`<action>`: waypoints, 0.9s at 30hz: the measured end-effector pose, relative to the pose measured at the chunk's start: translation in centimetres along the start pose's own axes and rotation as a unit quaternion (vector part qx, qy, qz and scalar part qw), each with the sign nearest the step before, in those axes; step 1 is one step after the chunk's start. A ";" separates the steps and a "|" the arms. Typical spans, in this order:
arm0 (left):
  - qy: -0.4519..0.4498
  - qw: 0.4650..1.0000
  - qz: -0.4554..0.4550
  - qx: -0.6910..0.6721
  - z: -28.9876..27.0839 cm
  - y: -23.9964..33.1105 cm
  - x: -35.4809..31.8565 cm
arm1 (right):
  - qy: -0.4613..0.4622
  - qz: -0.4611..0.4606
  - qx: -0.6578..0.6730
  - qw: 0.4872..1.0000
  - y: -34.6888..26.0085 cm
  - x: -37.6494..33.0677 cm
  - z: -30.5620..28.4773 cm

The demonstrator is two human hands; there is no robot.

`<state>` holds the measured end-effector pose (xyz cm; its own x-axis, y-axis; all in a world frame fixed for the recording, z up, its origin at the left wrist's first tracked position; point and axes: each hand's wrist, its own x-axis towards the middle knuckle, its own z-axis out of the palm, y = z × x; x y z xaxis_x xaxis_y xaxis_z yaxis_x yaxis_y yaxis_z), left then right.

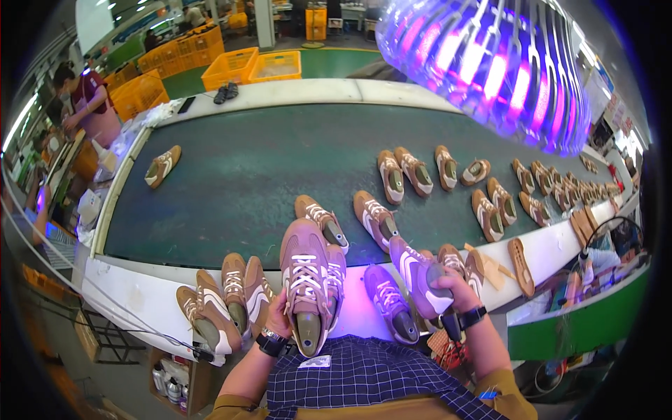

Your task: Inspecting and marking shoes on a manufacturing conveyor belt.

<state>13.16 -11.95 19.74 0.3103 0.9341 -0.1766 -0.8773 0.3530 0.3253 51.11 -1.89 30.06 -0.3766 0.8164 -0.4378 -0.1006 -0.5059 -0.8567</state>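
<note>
My left hand point(278, 316) is closed on the side of a brown sneaker point(302, 262) with white laces, lifted in front of me, its toe pointing away. Behind it, another sneaker is partly hidden. My right hand point(456, 290) grips the heel of a second sneaker point(417, 273), white-striped and tilted with its toe up and to the left. Between the two, a sneaker point(389, 302) rests on the white table edge under purple light. Grey-green shoe lasts with a small hole fill the shoe openings. Several more sneakers point(212, 308) stand left of my left hand.
A dark green conveyor belt point(231, 168) stretches ahead, with rows of sneakers point(490, 210) to the right and a lone sneaker point(163, 166) far left. A purple-lit lamp in a wire cage point(490, 63) hangs overhead. Yellow crates point(231, 68) and a person point(91, 105) are beyond.
</note>
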 end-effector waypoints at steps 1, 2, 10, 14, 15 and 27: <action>0.033 0.999 0.003 -0.025 0.3 -0.1 0.1 | -0.019 -0.029 0.042 0.999 -0.3 -0.6 0.9; 0.003 0.999 -0.027 -0.039 0.7 0.0 0.1 | -0.016 -0.055 0.049 0.997 -0.8 -0.9 2.2; -0.155 0.981 -0.048 -0.104 9.2 0.2 2.2 | -0.065 -0.317 -0.216 0.921 -5.9 -2.2 12.3; -0.072 0.997 -0.003 -0.017 10.1 0.9 2.3 | -0.113 -0.271 0.092 0.952 -2.7 0.7 12.3; -0.040 0.999 0.009 0.010 10.0 0.7 2.0 | -0.122 -0.211 0.185 0.952 -1.8 1.6 12.3; 0.079 0.990 -0.001 0.112 13.1 1.5 2.0 | -0.228 -0.011 0.259 0.939 2.0 2.3 9.3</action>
<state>17.28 -8.82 32.07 0.2353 0.9191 -0.3160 -0.7672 0.3753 0.5202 41.52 -3.61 29.84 -0.7119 0.6844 -0.1577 -0.5028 -0.6535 -0.5658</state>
